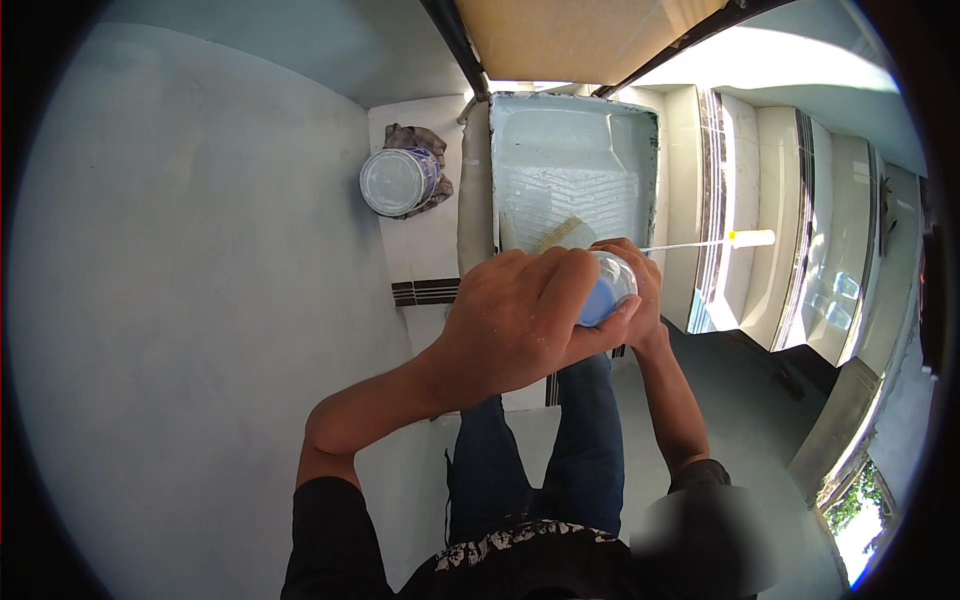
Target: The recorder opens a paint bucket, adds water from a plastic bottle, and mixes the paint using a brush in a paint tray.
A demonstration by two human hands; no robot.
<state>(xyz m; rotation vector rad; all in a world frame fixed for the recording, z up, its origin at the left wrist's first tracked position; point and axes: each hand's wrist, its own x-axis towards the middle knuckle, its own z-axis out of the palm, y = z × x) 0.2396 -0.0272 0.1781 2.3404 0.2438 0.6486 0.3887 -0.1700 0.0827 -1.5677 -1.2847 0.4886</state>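
Both hands were closed on one thing, a clear container (607, 288) with blue showing inside. It sat within the grip, held out ahead of the body, just above knee level in the view. The left hand (515, 312) covered its 9 o'clock side, with the thumb running beneath toward 4 o'clock; the right hand (647, 292) wrapped the 3 o'clock side. Neither hand was nearer, since both were clamped on it. The round end faced up toward the head, so the long axis appeared to run roughly along the line of sight (foreshortened, so its length and exact tilt could not be judged).

Beyond the grip, at 11 o'clock, a bristled brush (567, 234) showed partly behind the left hand; whether the knuckles touched it could not be told. The pale blue paint tray (575, 125) spread out at about 12 o'clock, its ribbed slope nearest the hands.

Between 2 and 3 o'clock, a thin rod (690, 245) ran out from behind the right hand to a yellow-and-white handle (755, 238), over the tiled steps (776, 215). At 10 o'clock, well apart, stood a white bucket (393, 183) with a dark rag (428, 143) against it. Farthest, past the tray at 12 o'clock, was a tan board (590, 40).
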